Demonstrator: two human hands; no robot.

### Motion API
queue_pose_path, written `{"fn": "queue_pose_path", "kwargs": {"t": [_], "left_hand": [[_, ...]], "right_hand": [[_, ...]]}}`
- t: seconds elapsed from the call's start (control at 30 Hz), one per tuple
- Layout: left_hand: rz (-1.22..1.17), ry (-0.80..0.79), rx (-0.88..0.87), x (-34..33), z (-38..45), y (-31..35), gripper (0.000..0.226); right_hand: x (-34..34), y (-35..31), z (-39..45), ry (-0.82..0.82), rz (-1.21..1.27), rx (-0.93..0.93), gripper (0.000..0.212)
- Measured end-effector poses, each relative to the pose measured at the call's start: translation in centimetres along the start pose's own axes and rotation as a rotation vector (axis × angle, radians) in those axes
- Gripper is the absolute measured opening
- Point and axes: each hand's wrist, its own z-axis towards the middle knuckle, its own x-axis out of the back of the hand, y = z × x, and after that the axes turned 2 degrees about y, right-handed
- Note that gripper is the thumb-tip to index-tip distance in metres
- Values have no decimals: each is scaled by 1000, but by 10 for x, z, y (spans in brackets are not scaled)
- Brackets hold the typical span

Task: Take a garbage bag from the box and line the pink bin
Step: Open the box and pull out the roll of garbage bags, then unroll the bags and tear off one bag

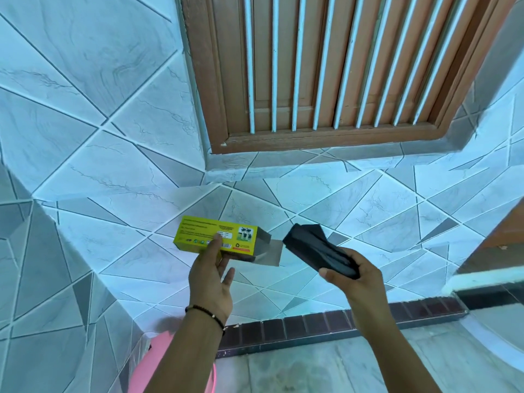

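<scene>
Our right hand (pixel 355 275) grips the folded black bag (pixel 317 251), ready to open. Our left hand (pixel 209 275), fingers loose, steadies the yellow box (pixel 209 234).

The box (pixel 217 236) is yellow-green with small dark print, a white label patch and a dark picture panel; its open end flaps (pixel 268 252) are plain grey inside. The folded bag (pixel 317 250) is black. The bin (pixel 161 353) is pink (only part shows). The wall tiles (pixel 93 103) are pale blue-white with grey veining and darker grey triangular sections. The window frame (pixel 215 95) is brown with white bars. The bracelet (pixel 208 314) has dark beads. The floor-edge bricks (pixel 326 324) are dark red-brown.
</scene>
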Motion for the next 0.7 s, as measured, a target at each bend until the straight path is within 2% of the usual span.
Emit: {"fn": "queue_pose_path", "kwargs": {"t": [0.2, 0.33, 0.4, 0.53, 0.7], "left_hand": [[-15, -17, -31, -48, 30, 7, 7], [4, -128, -103, -103, 74, 21, 11], [38, -166, -105, -133, 103, 27, 21], [188, -84, -108, -184, 158, 36, 42], [444, 32, -125, -205, 193, 38, 62]], "right_hand": [[5, -2, 18, 70, 100, -10, 34], [8, -5, 44, 56, 94, -3, 33], [11, -6, 62, 35, 94, 2, 35], [14, -17, 98, -37, 99, 19, 36], [19, -28, 136, -121, 100, 41, 36]]}}
